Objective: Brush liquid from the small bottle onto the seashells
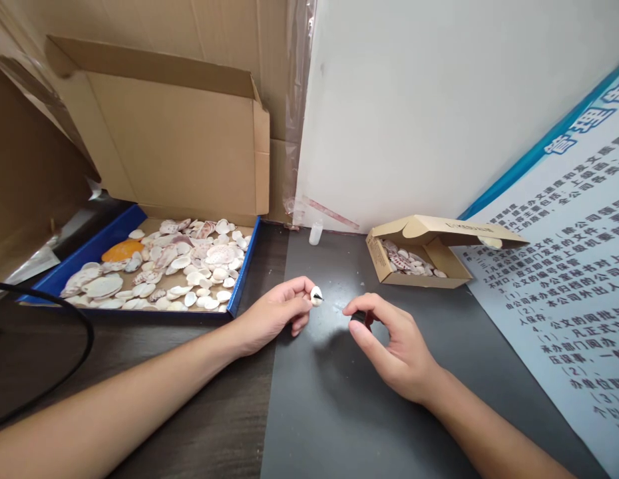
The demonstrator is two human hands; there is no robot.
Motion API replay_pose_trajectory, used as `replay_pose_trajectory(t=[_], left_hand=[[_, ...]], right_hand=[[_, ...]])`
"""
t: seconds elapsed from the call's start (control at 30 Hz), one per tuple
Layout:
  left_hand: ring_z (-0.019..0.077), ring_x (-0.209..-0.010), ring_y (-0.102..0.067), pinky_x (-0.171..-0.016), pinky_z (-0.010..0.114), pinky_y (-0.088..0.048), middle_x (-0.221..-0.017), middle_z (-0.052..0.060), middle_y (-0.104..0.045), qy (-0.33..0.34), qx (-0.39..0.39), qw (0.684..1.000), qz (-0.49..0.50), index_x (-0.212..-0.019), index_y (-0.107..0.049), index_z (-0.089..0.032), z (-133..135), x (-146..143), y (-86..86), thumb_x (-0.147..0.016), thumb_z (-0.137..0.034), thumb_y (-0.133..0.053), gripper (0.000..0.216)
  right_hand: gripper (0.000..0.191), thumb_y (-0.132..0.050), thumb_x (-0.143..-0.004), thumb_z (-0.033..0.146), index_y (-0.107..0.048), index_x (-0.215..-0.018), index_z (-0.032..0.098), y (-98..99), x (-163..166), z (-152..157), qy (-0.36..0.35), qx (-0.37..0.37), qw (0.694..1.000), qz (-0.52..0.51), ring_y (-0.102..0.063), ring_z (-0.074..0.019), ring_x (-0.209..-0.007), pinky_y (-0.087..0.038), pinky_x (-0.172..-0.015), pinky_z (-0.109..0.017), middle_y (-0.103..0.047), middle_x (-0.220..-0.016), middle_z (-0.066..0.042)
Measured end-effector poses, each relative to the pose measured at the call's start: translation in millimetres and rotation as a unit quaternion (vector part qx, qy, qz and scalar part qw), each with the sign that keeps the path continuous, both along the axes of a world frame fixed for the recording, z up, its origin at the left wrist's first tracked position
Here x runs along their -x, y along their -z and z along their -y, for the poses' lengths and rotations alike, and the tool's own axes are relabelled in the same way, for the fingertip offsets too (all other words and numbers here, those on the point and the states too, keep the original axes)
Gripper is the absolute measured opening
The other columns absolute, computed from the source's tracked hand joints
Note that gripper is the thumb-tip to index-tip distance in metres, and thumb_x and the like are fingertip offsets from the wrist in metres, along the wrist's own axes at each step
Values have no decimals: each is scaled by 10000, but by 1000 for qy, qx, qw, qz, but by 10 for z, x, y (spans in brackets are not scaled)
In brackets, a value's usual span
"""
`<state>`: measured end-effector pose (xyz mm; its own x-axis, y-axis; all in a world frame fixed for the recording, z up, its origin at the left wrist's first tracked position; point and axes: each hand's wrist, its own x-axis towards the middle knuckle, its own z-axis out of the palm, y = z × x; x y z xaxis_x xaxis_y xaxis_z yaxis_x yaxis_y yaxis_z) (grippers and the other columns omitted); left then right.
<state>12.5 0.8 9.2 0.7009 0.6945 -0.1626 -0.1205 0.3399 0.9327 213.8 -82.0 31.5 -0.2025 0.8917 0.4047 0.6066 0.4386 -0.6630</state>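
My left hand (pixel 284 306) pinches a small white seashell (pixel 314 293) between thumb and forefinger. A thin dark mark or sliver shows on the shell; I cannot tell which. To its right, my right hand (pixel 389 336) is closed around a short black ridged piece (pixel 358 317), like a small cap, held between thumb and fingers. The two hands are apart, above the grey mat. Behind them a small translucent white bottle (pixel 315 233) stands upright on the mat.
At left, an open blue-edged cardboard box (pixel 190 153) holds many seashells and one orange shell (pixel 122 251). A smaller cardboard box (pixel 446 282) with shells sits at the back right, beside a printed sheet (pixel 554 319). A black cable (pixel 84 326) curves in at left.
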Motion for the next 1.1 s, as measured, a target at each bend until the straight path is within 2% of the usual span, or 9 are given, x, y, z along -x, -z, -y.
replay_pose_trajectory(t=[0.17,0.37,0.53,0.67,0.83,0.97,1.1], left_hand=[[70,-488,-368,-492,221,-313,-589,-90,-413,0,-9,1000,-5,-826,-499,-194,7,-9,-12,-803,-354,-675,238],[75,-485,-364,-495,224,-310,-570,-101,-408,12,-36,999,-15,-851,-483,-201,8,-9,-20,-825,-425,-669,292],[83,-500,-360,-508,224,-324,-576,-101,-400,22,-61,997,-33,-884,-475,-206,17,-4,-24,-869,-448,-624,285],[89,-508,-356,-509,224,-317,-581,-101,-389,27,-76,996,-45,-883,-461,-214,31,-10,-28,-887,-469,-599,290],[93,-515,-340,-524,227,-312,-585,-96,-388,37,-96,993,-62,-893,-472,-215,38,-6,-16,-921,-443,-554,244],[95,-527,-347,-533,234,-298,-594,-92,-394,43,-99,992,-69,-900,-470,-213,42,2,-5,-931,-424,-534,222],[98,-535,-341,-541,239,-288,-588,-91,-388,47,-93,992,-74,-887,-466,-211,51,-4,-36,-928,-404,-525,206]], right_hand=[[69,-517,-931,203,-583,-941,221,-3,3,-3,46,-5,999,8,-550,-128,-584,-478,-564,-235,-626,-747,8],[81,-521,-929,207,-591,-967,224,-9,1,-9,-1,-11,1000,1,-591,-138,-642,-502,-604,-244,-661,-818,-9],[67,-536,-925,217,-599,-949,219,-14,-21,-19,69,-14,998,3,-555,-133,-588,-486,-573,-245,-635,-747,4],[90,-537,-918,214,-609,-970,223,-13,-25,-12,21,-10,1000,11,-595,-145,-636,-505,-606,-254,-668,-805,-11],[67,-543,-918,237,-606,-935,221,-24,-36,-22,85,-24,996,2,-568,-143,-594,-496,-584,-256,-648,-746,-1],[77,-540,-915,222,-610,-948,221,-9,-39,-24,24,-17,1000,8,-599,-148,-641,-500,-608,-257,-668,-794,-11],[62,-544,-916,222,-606,-912,221,4,-61,-50,63,0,998,6,-553,-135,-584,-472,-568,-249,-636,-729,9]])
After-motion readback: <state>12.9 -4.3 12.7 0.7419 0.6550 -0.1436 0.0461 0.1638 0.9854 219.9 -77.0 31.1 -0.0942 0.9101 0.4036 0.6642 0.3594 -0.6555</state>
